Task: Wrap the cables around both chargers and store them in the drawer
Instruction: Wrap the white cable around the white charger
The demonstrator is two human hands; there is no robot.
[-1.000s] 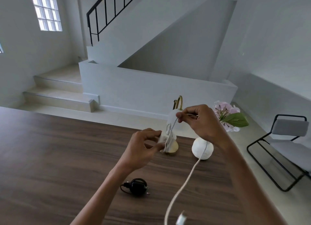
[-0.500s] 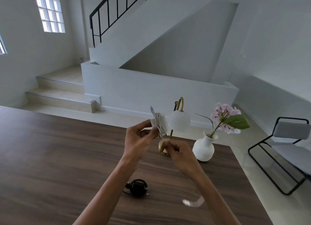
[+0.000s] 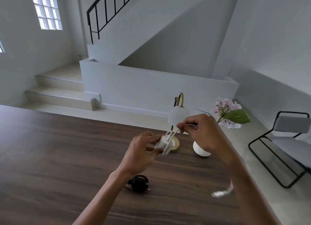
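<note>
Right hand [image 3: 204,133] now higher, pinching white cable [image 3: 170,141]; left hand [image 3: 140,150] gripping white charger [image 3: 162,140] above table [image 3: 50,157].

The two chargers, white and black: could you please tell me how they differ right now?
The white charger is held above the table in the left hand; the black charger lies on the table, untouched. The white one's cable is only partly wound, pulled taut by the right hand, with its loose end swinging; the black one's cable looks fully coiled round it. Both are small and neither is stored.
</note>
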